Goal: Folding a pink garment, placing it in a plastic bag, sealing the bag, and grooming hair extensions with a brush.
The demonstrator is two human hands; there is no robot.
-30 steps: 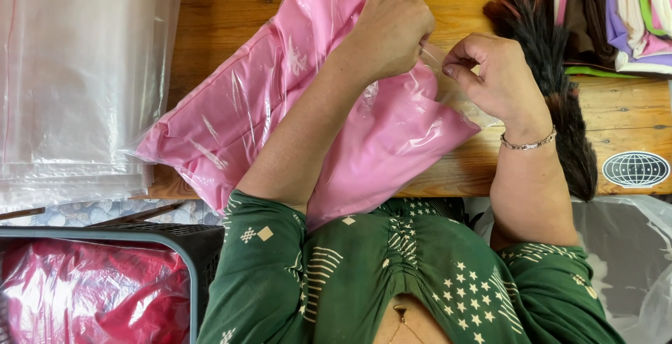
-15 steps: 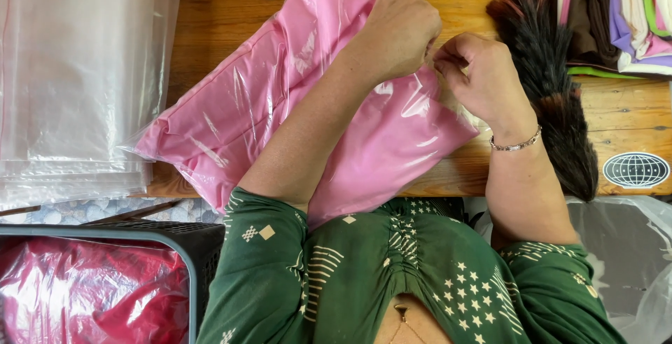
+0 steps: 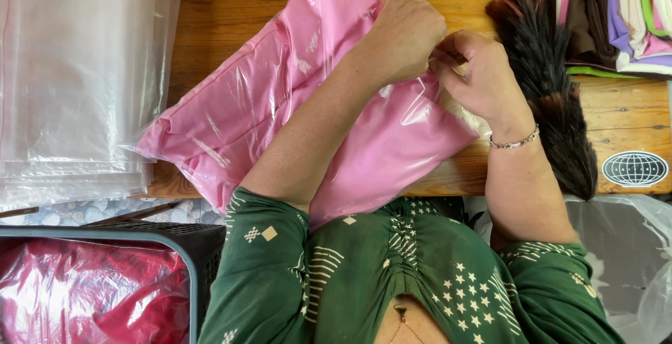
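Pink bag (image 3: 280,106) lies on wooden table (image 3: 231,8), clear bags (image 3: 77,78) at 9 o'clock; my left hand (image 3: 409,32) and right hand (image 3: 483,78), closer together than before, pinch its plastic edge

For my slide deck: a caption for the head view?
Both hands pinch the edge of a clear bag holding pink cloth.

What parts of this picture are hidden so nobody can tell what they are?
All in the head view:
- The pink packet's open end: hidden behind the left hand and right hand.
- What the fingers pinch: covered by the hands themselves.
- The folded cloth stack: cut off by the top and right edges.
- The red bundle in the crate: cut off at the bottom-left corner and blurred by wrinkled plastic.
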